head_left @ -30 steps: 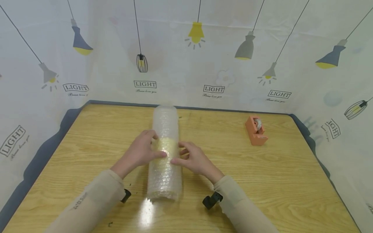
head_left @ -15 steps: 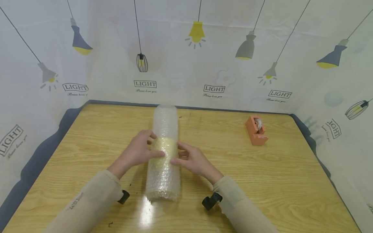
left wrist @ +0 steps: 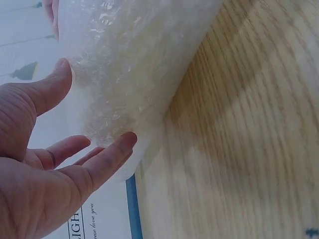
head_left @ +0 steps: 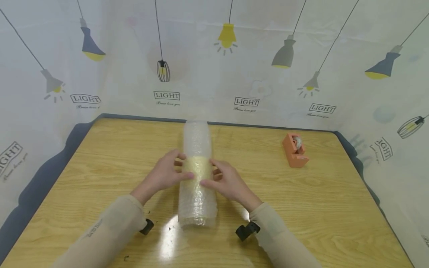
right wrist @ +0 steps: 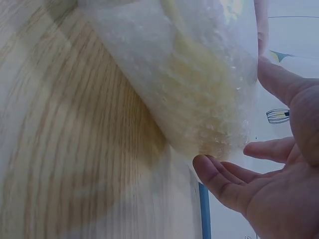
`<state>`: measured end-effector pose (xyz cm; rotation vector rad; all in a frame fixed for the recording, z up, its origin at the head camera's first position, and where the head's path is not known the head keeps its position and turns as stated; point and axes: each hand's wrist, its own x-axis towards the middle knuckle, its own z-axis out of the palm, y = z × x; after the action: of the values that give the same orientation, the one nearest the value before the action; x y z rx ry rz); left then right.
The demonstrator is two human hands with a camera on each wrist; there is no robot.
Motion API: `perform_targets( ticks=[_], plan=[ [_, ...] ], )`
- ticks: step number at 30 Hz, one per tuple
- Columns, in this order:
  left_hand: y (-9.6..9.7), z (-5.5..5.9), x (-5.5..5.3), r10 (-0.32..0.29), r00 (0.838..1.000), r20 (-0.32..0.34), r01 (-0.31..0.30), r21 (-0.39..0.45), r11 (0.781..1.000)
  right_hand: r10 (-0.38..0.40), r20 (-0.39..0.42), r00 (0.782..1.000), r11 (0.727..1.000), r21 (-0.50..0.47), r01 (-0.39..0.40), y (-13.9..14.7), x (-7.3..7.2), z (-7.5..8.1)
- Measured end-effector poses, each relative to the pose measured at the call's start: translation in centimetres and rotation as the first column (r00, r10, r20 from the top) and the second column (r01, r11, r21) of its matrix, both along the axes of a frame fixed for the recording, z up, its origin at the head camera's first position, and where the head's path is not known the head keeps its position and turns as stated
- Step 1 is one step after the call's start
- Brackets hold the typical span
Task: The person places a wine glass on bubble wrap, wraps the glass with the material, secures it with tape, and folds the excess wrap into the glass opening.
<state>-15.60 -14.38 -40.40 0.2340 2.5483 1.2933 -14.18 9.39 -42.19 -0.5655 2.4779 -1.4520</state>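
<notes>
You're resting your left hand (head_left: 165,172) at nine o'clock and right hand (head_left: 228,181) at three, loosely extended fingers touching a clear, yellow-middled bubble-wrap cylinder (head_left: 199,166), which is lying toward twelve on the yellow-brown wooden table (head_left: 335,208).

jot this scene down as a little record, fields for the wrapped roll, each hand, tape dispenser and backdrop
bubble-wrap roll: lengthwise on the table, yellowish around its middle
left hand: thumb on the roll, fingers along its left side
right hand: thumb on the roll, fingers along its right side
tape dispenser: orange, apart, to the right
backdrop: pale, printed with lamps
</notes>
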Motion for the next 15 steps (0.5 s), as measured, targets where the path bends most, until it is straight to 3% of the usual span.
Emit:
perform_targets(
  ticks=[6,15],
  plan=[
    [0.46,-0.31,-0.14,-0.015,1.0,0.022,0.014,0.039,0.999,-0.047,-0.015,0.999,0.998,0.049,0.048,0.39,0.16,0.3],
    [0.82,-0.72,-0.27,-0.032,0.997,0.076,0.025,0.094,0.995,-0.052,-0.066,0.996,0.994,0.087,0.058,0.79,0.25,0.62]
  ],
)
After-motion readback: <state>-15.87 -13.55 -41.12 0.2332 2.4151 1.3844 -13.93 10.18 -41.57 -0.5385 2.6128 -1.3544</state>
